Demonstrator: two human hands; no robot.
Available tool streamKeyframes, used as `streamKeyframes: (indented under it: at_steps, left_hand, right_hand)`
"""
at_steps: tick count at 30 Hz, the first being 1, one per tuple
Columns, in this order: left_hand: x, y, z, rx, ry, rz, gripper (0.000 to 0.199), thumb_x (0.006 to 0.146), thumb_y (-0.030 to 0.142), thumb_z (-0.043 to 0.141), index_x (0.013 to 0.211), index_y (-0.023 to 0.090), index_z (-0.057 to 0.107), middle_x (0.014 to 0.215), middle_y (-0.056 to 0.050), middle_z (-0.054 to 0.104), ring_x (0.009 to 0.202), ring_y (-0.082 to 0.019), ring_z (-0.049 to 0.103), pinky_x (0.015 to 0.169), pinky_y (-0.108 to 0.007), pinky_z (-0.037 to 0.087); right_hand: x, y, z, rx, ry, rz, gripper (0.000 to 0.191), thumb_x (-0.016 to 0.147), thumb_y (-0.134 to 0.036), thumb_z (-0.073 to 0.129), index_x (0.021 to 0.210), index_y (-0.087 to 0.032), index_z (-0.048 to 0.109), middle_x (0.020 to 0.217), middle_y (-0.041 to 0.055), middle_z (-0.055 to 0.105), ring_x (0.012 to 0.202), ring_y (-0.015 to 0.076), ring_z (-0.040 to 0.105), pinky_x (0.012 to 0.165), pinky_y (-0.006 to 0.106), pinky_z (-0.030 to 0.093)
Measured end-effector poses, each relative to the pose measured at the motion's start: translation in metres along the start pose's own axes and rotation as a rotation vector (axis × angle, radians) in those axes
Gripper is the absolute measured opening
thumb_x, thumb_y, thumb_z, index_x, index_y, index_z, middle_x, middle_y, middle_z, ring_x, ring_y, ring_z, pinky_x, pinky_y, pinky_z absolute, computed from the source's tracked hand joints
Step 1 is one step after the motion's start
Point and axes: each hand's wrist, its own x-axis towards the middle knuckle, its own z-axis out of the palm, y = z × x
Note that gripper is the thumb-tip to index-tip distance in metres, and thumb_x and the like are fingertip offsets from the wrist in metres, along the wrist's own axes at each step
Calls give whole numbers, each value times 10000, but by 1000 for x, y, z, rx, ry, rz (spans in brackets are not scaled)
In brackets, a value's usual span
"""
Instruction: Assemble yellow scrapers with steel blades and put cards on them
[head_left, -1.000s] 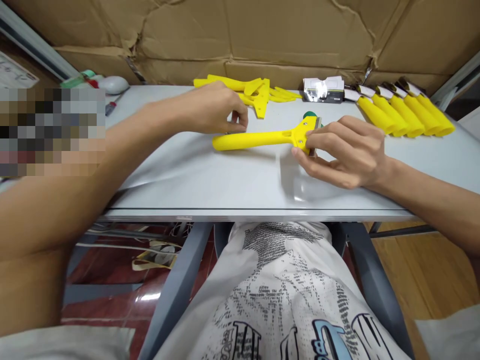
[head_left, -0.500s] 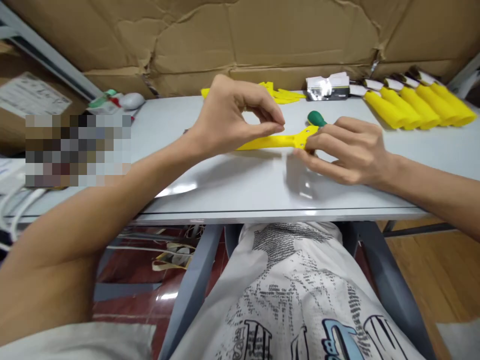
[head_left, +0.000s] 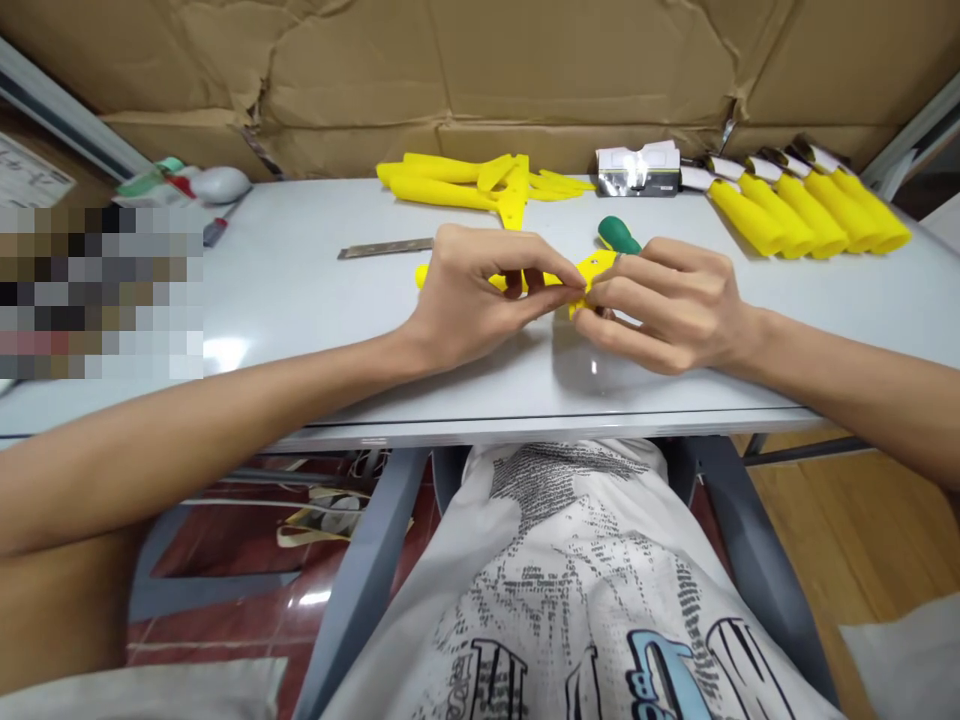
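A yellow plastic part (head_left: 600, 264) with a long handle lies across the table in front of me. My right hand (head_left: 660, 300) is closed on its wide right end. Above the handle, my left hand (head_left: 491, 290) has thumb and forefinger pinched together at that same end, touching or nearly touching the right fingertips. Whatever sits in the pinch is too small to make out. Just behind the right fingers lies a green-handled tool (head_left: 619, 235). Behind my left hand is a metal ruler-like strip (head_left: 386, 248), partly covered by the hand.
Several yellow pieces (head_left: 450, 190) lie at the back middle. A small silver-black box (head_left: 637, 170) and a row of yellow-handled items (head_left: 814, 215) stand at the back right. At the back left are a white rounded object (head_left: 220, 184) and a red-tipped tool (head_left: 215, 232).
My left hand has come down to the yellow part's wide end, its fingertips now by the right ones. The view has shifted slightly, showing the metal strip and more of the yellow pieces behind.
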Motion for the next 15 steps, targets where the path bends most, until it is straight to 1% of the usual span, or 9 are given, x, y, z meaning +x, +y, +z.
streamKeyframes:
  at_steps: [3,5,8,10,12,13,15]
  left_hand:
    - [0,-1,1,-10,-6,-9,177,1117,414,802,1014,307,898,917,-11,882,723,-153,764,645,-312,587]
    - [0,-2,1,-11,-7,-13,188,1116,426,804,1018,300,902,897,-10,877,705,-146,753,646,-300,581]
    - [0,-4,0,-9,3,24,178,1120,414,805,1021,306,906,887,-3,876,669,-139,733,643,-298,569]
    - [0,-5,-1,-8,13,89,130,1109,357,817,1027,315,909,911,2,887,655,-132,727,625,-292,555]
    - [0,-7,-2,12,19,157,113,1090,295,817,1039,321,914,934,2,899,637,-128,721,597,-288,540]
    - [0,-8,-3,33,11,165,124,1086,292,806,1047,330,917,943,-1,903,630,-131,720,588,-292,537]
    - [0,-10,-3,79,-30,137,152,1088,348,775,1063,363,924,925,-3,899,621,-148,720,589,-310,546]
  right_hand:
    - [3,1,-2,-34,119,-58,109,1156,-163,628,1185,-264,660,956,-20,732,861,138,610,717,333,422]
    - [6,1,-3,-84,163,-80,99,1154,-152,632,1145,-246,663,912,-19,724,841,134,610,686,320,413]
    - [6,1,-4,-119,121,-59,100,1173,-170,603,1142,-245,661,875,-14,710,806,129,607,664,317,413]
    - [5,2,-4,-110,92,-49,103,1179,-178,592,1158,-251,662,892,-9,717,791,126,604,663,320,415]
    - [2,3,-3,-82,98,-49,101,1177,-178,595,1172,-253,663,908,-5,726,792,126,605,664,323,416]
    - [1,3,-3,-68,97,-47,99,1174,-178,601,1179,-256,661,912,-6,729,794,126,606,664,324,415]
    - [-2,3,-2,-57,65,-36,96,1164,-182,620,1192,-268,650,911,-12,727,791,125,608,667,326,409]
